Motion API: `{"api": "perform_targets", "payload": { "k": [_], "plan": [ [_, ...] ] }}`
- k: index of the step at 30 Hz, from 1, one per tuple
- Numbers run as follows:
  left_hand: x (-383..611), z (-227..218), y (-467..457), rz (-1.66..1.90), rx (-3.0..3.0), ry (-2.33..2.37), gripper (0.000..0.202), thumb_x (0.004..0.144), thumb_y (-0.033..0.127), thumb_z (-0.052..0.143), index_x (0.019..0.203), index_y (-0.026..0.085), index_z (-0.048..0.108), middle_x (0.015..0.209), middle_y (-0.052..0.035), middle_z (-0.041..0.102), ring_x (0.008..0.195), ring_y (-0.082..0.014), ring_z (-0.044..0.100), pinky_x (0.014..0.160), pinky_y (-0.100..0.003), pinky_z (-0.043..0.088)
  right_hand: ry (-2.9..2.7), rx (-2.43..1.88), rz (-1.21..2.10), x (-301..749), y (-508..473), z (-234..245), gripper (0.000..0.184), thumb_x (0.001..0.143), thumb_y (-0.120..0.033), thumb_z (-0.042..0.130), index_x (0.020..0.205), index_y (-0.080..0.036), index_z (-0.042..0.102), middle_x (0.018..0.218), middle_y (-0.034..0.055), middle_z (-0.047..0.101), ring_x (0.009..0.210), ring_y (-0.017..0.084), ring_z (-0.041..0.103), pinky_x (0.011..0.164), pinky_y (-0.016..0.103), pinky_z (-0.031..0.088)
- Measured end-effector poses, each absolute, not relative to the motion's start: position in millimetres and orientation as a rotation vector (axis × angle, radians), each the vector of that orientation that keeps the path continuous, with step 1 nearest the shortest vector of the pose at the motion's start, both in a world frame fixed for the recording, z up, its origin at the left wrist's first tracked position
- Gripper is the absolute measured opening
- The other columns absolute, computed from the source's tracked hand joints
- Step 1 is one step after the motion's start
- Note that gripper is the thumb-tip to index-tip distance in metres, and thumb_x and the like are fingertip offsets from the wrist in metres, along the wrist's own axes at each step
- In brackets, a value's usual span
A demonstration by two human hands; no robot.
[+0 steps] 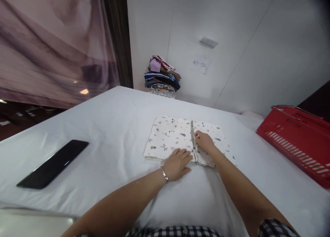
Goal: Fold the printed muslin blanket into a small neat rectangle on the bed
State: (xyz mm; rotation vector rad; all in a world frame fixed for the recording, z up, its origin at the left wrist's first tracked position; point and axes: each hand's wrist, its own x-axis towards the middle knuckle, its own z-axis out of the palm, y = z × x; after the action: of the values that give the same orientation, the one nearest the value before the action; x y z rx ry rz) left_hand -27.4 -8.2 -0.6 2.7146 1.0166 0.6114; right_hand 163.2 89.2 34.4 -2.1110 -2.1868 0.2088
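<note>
A folded white cloth (167, 133) printed with small drawings lies on the white-covered table (108, 127) in front of me. Its layers part along a raised edge right of the middle. My left hand (177, 164), with a silver bracelet at the wrist, rests flat on the cloth's near edge, fingers stretched out. Fingers of my right hand (204, 141) are closed in a pinch at the raised edge, holding the cloth there. Part of the cloth's right side is hidden by my right hand and forearm.
Left on the table lies a flat black panel (54, 164). A stack of folded clothes (163, 77) stands at the far edge by the wall. To the right is a red plastic basket (296, 137). A paper marked 45-50 (200, 64) is on the wall.
</note>
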Motion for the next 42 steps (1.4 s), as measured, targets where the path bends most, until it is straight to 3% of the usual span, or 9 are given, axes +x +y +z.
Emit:
{"api": "perform_targets", "payload": {
  "k": [4, 11, 22, 30, 37, 42],
  "plan": [
    [-27, -1, -9, 0.614, 2.716, 1.019, 0.045, 0.078, 0.034, 0.059, 0.119, 0.020, 0.044, 0.127, -0.0058, 0.048, 0.120, -0.0224, 0.037, 0.101, -0.040, 0.026, -2.263, -2.151, 0.153, 156, 89, 37, 0.020, 0.076, -0.018, 0.043, 0.080, -0.020, 0.062, 0.083, 0.0053, 0.065, 0.076, 0.018, 0.057, 0.055, 0.024, 0.030],
    [-27, -2, -9, 0.629, 2.724, 1.018, 0.046, 0.078, 0.033, 0.059, 0.119, 0.019, 0.044, 0.128, -0.0062, 0.047, 0.120, -0.0229, 0.036, 0.101, -0.040, 0.025, -2.245, -2.237, 0.194, 155, 97, 33, 0.022, 0.075, -0.032, 0.050, 0.085, -0.017, 0.064, 0.087, 0.0109, 0.065, 0.080, 0.022, 0.058, 0.059, 0.025, 0.035],
    [-28, -2, -9, 0.639, 2.709, 1.011, 0.043, 0.078, 0.035, 0.057, 0.117, 0.021, 0.044, 0.127, -0.0067, 0.048, 0.120, -0.0230, 0.037, 0.101, -0.041, 0.026, -2.236, -2.164, 0.304, 163, 101, 34, 0.014, 0.069, -0.015, 0.050, 0.075, -0.016, 0.063, 0.073, 0.0046, 0.065, 0.069, 0.014, 0.056, 0.056, 0.021, 0.032],
    [-28, 0, -10, 0.640, 2.710, 1.010, 0.044, 0.079, 0.035, 0.057, 0.118, 0.021, 0.044, 0.126, -0.0071, 0.048, 0.120, -0.0228, 0.037, 0.101, -0.041, 0.026, -2.212, -2.135, 0.323, 158, 98, 35, 0.017, 0.071, -0.016, 0.048, 0.076, -0.017, 0.064, 0.080, 0.0039, 0.066, 0.073, 0.014, 0.056, 0.058, 0.020, 0.033],
    [-28, -2, -9, 0.619, 2.713, 1.017, 0.046, 0.079, 0.036, 0.057, 0.119, 0.020, 0.043, 0.128, -0.0074, 0.047, 0.121, -0.0227, 0.036, 0.102, -0.041, 0.025, -2.231, -2.267, 0.230, 154, 98, 37, 0.019, 0.073, -0.026, 0.050, 0.084, -0.017, 0.063, 0.085, 0.0101, 0.064, 0.077, 0.020, 0.057, 0.059, 0.025, 0.034],
    [-28, -1, -9, 0.629, 2.725, 1.019, 0.046, 0.078, 0.036, 0.058, 0.118, 0.020, 0.044, 0.127, -0.0075, 0.048, 0.120, -0.0229, 0.037, 0.101, -0.041, 0.026, -2.305, -2.209, 0.222, 151, 101, 36, 0.015, 0.074, -0.019, 0.048, 0.079, -0.018, 0.062, 0.082, 0.0056, 0.065, 0.076, 0.016, 0.057, 0.061, 0.022, 0.034]
  ]
}}
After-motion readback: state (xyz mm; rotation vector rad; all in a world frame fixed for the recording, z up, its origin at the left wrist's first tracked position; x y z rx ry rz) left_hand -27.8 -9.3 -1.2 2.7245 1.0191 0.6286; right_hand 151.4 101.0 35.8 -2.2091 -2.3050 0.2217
